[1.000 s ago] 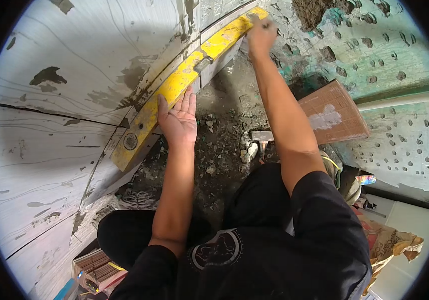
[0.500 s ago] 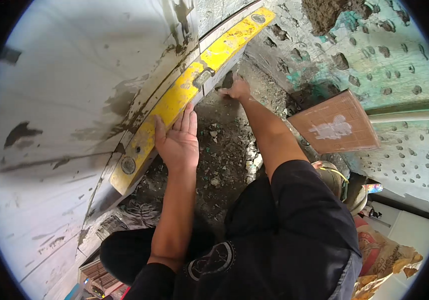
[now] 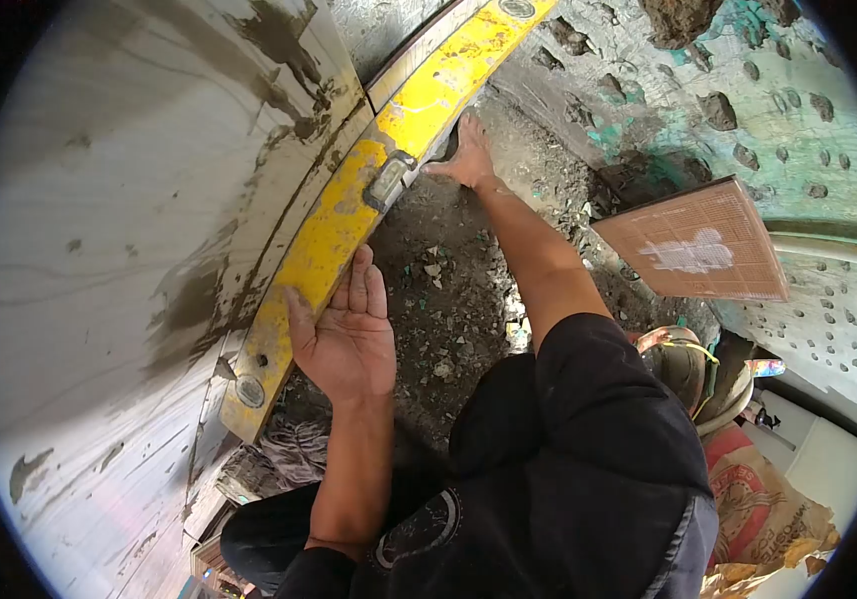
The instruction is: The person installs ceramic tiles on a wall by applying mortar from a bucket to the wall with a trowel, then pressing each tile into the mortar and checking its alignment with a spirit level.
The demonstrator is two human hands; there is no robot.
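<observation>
A long yellow spirit level (image 3: 334,225), scuffed and smeared with grey mortar, lies along the edge of the large pale tiles (image 3: 119,200). My left hand (image 3: 354,339) is at its nearer half, palm up. The thumb lies over the yellow face and the fingers sit at the lower edge. Farther up, my right hand (image 3: 470,155) reaches to the edge of the level beyond its centre vial (image 3: 391,180). Its thumb and fingers are spread, with a dark gap between them.
Rubble and broken chips cover the ground (image 3: 438,309). To the right, a brown-backed tile (image 3: 698,245) leans near a pitted greenish wall (image 3: 788,130). A bucket (image 3: 683,364) and a torn paper sack (image 3: 763,499) stand by my right side.
The view has shifted. The level has moved outward over the pale strip below the tile edge. My right hand has moved from the ground up to the level; my left thumb stays on it.
</observation>
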